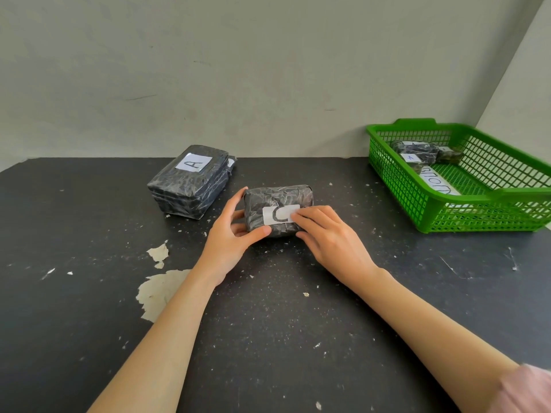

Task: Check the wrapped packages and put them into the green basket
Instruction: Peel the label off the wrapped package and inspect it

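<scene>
Package [278,198], left hand [231,242] gripping its left end, right hand [331,238] touching label [275,215]

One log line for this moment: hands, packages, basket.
left hand grips package end | right hand touches its label | A package on table | basket holds other packages

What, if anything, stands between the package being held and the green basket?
Nothing visible does. Only bare table lies between the package and the green basket, whose side wall it would have to clear.
</scene>
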{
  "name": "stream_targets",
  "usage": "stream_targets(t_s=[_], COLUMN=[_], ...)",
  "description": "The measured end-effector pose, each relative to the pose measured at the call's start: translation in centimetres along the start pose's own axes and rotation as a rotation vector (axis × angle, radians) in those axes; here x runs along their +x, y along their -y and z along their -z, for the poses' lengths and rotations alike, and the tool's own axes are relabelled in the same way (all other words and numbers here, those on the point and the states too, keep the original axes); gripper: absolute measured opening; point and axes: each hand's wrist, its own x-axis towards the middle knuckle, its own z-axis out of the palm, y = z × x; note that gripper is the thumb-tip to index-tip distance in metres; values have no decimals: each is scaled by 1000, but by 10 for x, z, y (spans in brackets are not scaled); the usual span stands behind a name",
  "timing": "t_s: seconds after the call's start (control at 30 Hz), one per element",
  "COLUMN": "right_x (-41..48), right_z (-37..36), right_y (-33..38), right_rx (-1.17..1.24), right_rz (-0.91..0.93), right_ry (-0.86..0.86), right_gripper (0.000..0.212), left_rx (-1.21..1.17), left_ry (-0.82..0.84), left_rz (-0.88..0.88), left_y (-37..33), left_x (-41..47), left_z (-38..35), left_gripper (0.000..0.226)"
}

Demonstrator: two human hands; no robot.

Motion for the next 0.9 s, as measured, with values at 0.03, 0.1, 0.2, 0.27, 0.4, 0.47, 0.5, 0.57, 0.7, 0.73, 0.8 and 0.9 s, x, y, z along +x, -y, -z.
stream_targets(t_s=[0.03, 0.1, 0.2, 0.27, 0.4, 0.47, 0.5, 0.57, 0.7, 0.73, 0.8, 0.9], right_x=[0, 0, 0, 0, 1, 1, 1, 3, 16, 23, 35, 54], right_z=[0, 1, 1, 1, 2, 1, 0, -2, -2, -1, -1, -2], right_y=[0, 1, 1, 0, 0, 0, 0, -1, 6, 9, 12, 16], right_rx=[3, 21, 29, 29, 30, 16, 10, 4, 160, 210, 232, 182], right_rz=[-1, -12, -16, -9, 19, 50, 57, 50, -161, -209, -252, -285], right_ry=[-1, -1, 1, -3, -19, -40, -45, -36, -14, -22, -42, 39], right_gripper=[32, 32, 31, 31, 28, 26, 25, 19, 29, 28, 27, 38], left_rx=[2, 6, 13, 15, 15, 16, 18, 19, 6, 2, -1, -6], left_ry=[-2, -3, -2, -4, -7, -7, -6, -4, 2, 5, 8, 15], left_rz=[2, 3, 6, 10, 10, 10, 10, 11, 24, 27, 32, 37], left_y=[0, -1, -1, -1, -1, -1, -1, -2, -3, -3, -3, -4], left_x=[0, 0, 0, 0, 0, -1, -1, -1, 0, 0, 1, 1], left_z=[0, 0, 0, 0, -1, -1, -1, -1, 0, 0, 0, 1], left_gripper=[82, 83, 83, 83, 83, 83, 83, 83, 83, 84, 84, 83])
